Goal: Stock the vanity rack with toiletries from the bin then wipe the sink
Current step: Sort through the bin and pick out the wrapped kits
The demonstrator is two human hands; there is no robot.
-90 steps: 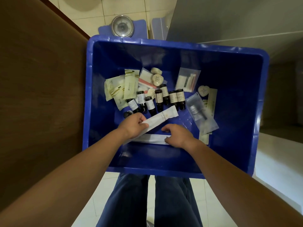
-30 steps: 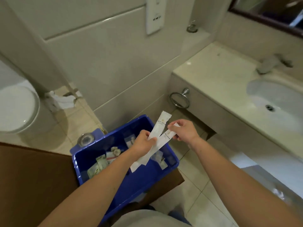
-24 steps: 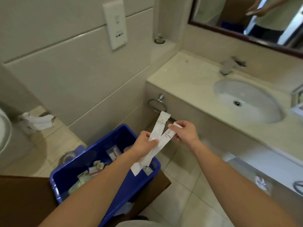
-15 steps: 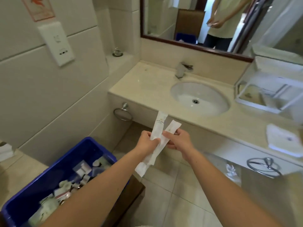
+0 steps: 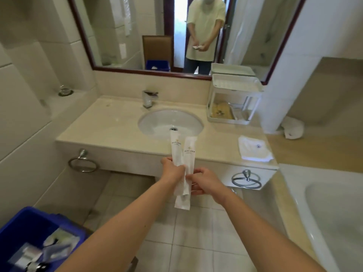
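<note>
Head view: two hands hold two long white packets upright in front of a bathroom sink.

The left hand (image 5: 172,170) has its fingers clamped round the first packet (image 5: 176,148). The right hand (image 5: 205,181) pinches the second packet (image 5: 189,154), which overlaps the first, probably so the two can be squared up and go in together. The rack (image 5: 235,83) stands on the table (image 5: 110,124) to the right of the sink (image 5: 157,122), well apart from the hands. The blue bin (image 5: 29,218) is at the lower left. A folded cloth (image 5: 254,149) lies near the table's right edge, likely for wiping.
</note>
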